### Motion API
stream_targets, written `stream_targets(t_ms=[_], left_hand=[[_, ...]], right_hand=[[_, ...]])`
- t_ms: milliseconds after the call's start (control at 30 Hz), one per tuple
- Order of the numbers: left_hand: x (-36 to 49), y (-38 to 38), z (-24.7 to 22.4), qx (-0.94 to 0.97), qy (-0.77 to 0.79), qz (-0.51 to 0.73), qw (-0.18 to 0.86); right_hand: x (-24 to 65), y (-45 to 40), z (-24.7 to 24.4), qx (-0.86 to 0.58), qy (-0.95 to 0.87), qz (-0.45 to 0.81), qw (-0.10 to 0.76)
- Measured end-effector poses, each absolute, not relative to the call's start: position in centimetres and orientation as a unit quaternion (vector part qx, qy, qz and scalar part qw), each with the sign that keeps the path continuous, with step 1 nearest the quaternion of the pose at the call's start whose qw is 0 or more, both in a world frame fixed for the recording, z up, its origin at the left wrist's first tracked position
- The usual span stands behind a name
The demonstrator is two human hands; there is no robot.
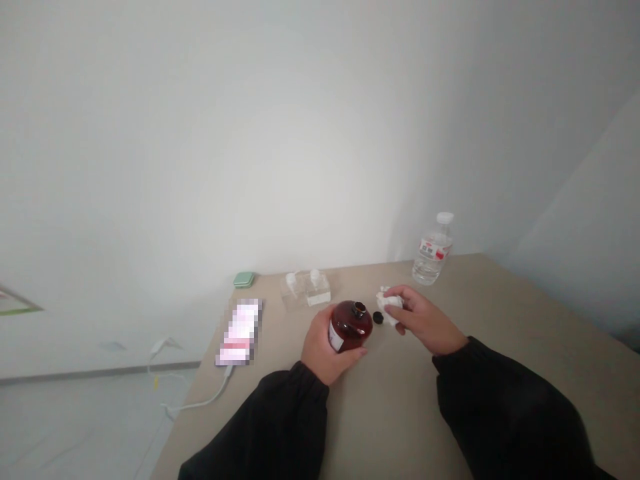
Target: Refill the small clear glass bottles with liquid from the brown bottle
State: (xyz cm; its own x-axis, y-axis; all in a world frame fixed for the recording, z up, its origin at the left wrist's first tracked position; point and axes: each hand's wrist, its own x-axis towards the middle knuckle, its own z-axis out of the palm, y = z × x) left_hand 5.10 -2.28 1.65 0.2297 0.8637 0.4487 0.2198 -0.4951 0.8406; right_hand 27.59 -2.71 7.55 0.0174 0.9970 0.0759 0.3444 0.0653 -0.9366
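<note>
My left hand is wrapped round a dark amber bottle with a white label on its side. The bottle's neck is uncapped and tilts slightly toward the right. Just right of it, a small black cap lies on the table. My right hand has its thumb and fingers closed on a crumpled white tissue, close beside the cap. Some of the right fingers are hidden under the hand.
Behind the amber bottle stand two small clear square bottles with white tops. A water bottle stands at the back right by the wall. On the left lie a phone with a white cable and a green case. The table meets the wall.
</note>
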Motion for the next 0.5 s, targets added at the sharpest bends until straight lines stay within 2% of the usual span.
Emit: stream_targets(t_ms=[100,200,367,500], left_hand=[[4.9,-2.4,1.9,0.746,0.368,0.469,0.299],[4.7,-2.5,2.2,0.768,0.364,0.442,0.288],[4.6,-2.6,2.4,0.791,0.364,0.400,0.286],[4.7,-2.6,2.3,0.793,0.365,0.393,0.287]], right_hand=[[25.1,-2.8,9.4,-0.529,-0.623,0.407,0.408],[24.0,-2.7,11.1,-0.524,-0.674,0.367,0.369],[23.2,-3.7,13.3,-0.504,-0.787,0.209,0.288],[22.8,-4.7,13.2,-0.419,-0.869,0.079,0.252]])
